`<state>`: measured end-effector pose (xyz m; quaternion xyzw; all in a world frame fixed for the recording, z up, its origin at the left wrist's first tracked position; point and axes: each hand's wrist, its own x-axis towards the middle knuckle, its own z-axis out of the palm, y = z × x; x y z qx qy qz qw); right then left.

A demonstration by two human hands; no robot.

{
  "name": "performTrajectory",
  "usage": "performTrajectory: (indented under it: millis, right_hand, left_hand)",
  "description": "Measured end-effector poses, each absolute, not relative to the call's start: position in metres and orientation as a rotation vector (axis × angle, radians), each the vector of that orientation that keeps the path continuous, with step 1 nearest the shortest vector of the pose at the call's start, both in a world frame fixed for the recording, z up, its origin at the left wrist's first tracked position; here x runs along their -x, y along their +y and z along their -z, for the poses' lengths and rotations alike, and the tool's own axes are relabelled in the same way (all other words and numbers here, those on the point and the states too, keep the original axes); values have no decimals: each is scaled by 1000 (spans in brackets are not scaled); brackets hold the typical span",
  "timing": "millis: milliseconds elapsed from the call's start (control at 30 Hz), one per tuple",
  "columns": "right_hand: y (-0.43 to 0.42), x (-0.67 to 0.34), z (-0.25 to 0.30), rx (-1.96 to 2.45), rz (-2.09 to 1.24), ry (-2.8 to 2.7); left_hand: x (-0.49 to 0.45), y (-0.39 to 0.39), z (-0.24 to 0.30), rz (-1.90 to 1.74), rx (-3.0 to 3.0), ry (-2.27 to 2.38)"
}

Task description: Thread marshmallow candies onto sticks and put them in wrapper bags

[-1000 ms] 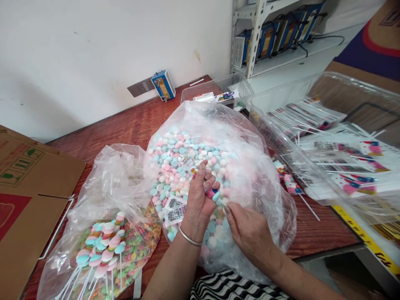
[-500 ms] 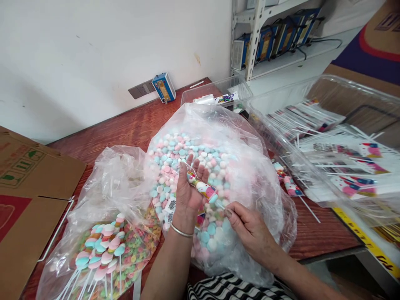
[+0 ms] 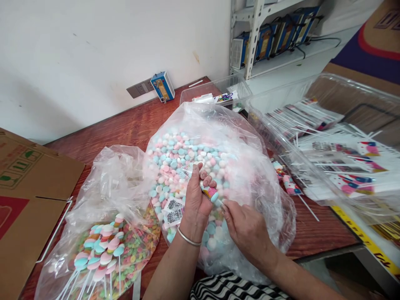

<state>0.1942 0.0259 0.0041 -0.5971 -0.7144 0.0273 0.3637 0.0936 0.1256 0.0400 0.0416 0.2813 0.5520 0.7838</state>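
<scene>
Clear, crinkled plastic forms a large rounded bag (image 3: pixel 250 166), filled with smooth, button-shaped candies (image 3: pixel 168 162) in matte pink, pale blue and white. Over the near part of this large bag is a slim candy stick in a glossy, multicoloured printed wrapper (image 3: pixel 208 192), a pale blue round at its lower end. Flat white packets with dense black print (image 3: pixel 174 211) lie on the near left part of the large bag. Left of it, a smaller, filmy clear bag (image 3: pixel 115 162) contains sugary-looking green and orange rings, with pastel candy skewers on thin white sticks (image 3: pixel 101 246) bunched over them. Right of it stands a rigid, see-through plastic tray (image 3: pixel 281 152) of printed sleeves and white sticks. Red-brown, wood-grained tabletop (image 3: pixel 125 116) shows behind it.

The left hand (image 3: pixel 200 193) rises above the large bag's near part, wrist up, a smooth silver bangle (image 3: pixel 189 237) round it. The right hand (image 3: pixel 246 227) comes in from the near right, knuckles up.

The left fingers are curled around the wrapped candy stick, thumb upright; the right thumb and forefinger pinch closed at its thin lower end.
</scene>
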Motion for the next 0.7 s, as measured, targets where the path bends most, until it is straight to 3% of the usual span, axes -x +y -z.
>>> performTrajectory:
  millis: [67, 133, 200, 333, 433, 533, 700]
  right_hand:
    - [28, -195, -2, 1497, 96, -1886]
    - [30, -197, -2, 1458, -22, -1865]
    - [31, -197, -4, 1426, -440, -1712]
    - [32, -194, -15, 1095, -1591, -923]
    - [32, -191, -22, 779, -1972, -474]
    - [34, -186, -21, 748, -1960, -387]
    - [43, -186, -14, 1048, -1549, -636]
  left_hand:
    - [-95, 123, -42, -1216, -94, 658]
    - [-96, 122, -43, -1221, -102, 662]
    - [-95, 121, -45, -1208, -116, 588]
    - [-90, 121, -46, -1164, -166, 369]
    - [-92, 118, -45, -1114, -194, 319]
    - [-100, 113, -43, -1085, -255, 364]
    - [-109, 104, -37, -1100, -393, 604]
